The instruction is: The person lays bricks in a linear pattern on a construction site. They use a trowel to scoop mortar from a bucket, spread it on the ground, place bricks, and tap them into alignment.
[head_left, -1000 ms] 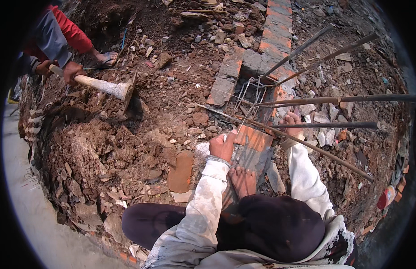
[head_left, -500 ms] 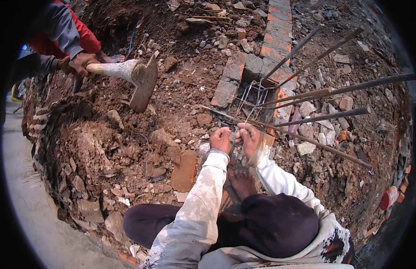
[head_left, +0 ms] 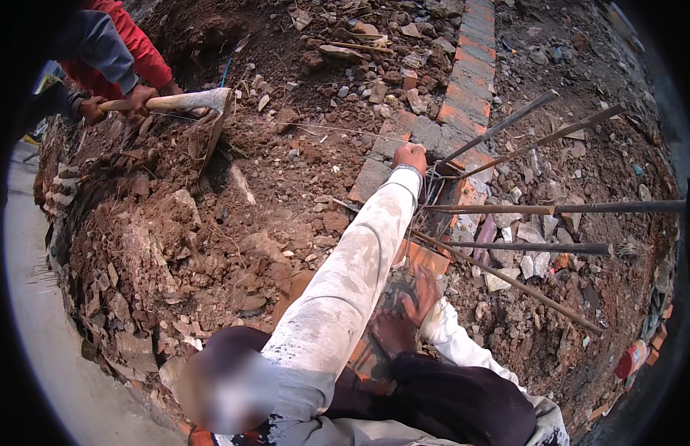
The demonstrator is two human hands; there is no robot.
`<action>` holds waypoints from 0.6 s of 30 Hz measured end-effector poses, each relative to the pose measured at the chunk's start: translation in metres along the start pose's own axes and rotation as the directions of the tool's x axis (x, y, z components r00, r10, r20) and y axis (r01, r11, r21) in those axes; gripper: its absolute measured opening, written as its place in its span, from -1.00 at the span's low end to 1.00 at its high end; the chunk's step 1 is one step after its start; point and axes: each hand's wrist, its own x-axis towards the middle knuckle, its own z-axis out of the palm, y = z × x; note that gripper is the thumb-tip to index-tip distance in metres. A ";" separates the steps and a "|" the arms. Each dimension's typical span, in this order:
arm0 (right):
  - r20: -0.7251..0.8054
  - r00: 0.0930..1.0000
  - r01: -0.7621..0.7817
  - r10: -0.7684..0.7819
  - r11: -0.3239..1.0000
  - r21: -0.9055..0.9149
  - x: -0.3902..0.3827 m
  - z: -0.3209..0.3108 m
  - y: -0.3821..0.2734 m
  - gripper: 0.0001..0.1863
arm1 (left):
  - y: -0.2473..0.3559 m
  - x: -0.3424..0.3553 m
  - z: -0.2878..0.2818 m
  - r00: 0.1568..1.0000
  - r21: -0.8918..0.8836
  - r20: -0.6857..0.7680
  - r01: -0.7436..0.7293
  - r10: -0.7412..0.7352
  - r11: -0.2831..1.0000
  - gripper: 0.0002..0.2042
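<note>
My left arm stretches forward, and my left hand [head_left: 410,157] is closed beside the bent wire ties [head_left: 432,184] of a steel rebar cage, close to a taut string [head_left: 334,130]. What its fingers hold, if anything, is hidden. Lower down, my right hand [head_left: 425,291] has its fingers apart and appears to hold nothing. It is beside my bare foot [head_left: 394,331], near an orange brick [head_left: 428,257]. Several rebar rods [head_left: 508,209] fan out to the right from the cage, which stands at a gap in the brick wall [head_left: 464,97].
At the far left, a co-worker's hands [head_left: 137,98] grip a hoe [head_left: 178,102] whose blade meets the soil. Broken stones [head_left: 531,256] and rubble lie right of the cage. A red container [head_left: 630,360] sits near the right edge, and pale concrete ground [head_left: 44,320] borders the left.
My left hand has moved forward to the cage, away from my right hand. My right hand has dropped back toward my foot and opened. The co-worker's hoe has shifted left.
</note>
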 end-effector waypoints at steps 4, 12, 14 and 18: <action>0.079 0.996 -0.041 0.041 0.999 0.002 -0.020 -0.002 0.017 -0.42 | 0.087 0.005 -0.007 0.956 0.444 0.011 -0.267 0.293 0.855 -0.73; 0.205 0.969 -0.171 0.139 0.974 0.149 -0.044 -0.019 0.015 -0.61 | 0.150 0.047 -0.012 0.939 0.704 0.171 -0.329 0.300 0.629 -0.74; 0.228 0.965 -0.167 0.130 0.975 0.150 -0.044 -0.023 0.010 -0.61 | 0.129 0.060 -0.025 0.968 0.803 0.207 -0.252 0.144 0.541 -0.69; 0.280 0.943 -0.216 0.177 0.970 0.113 -0.045 -0.026 0.016 -0.63 | 0.104 0.036 -0.028 0.972 0.669 0.226 -0.206 0.067 0.714 -0.59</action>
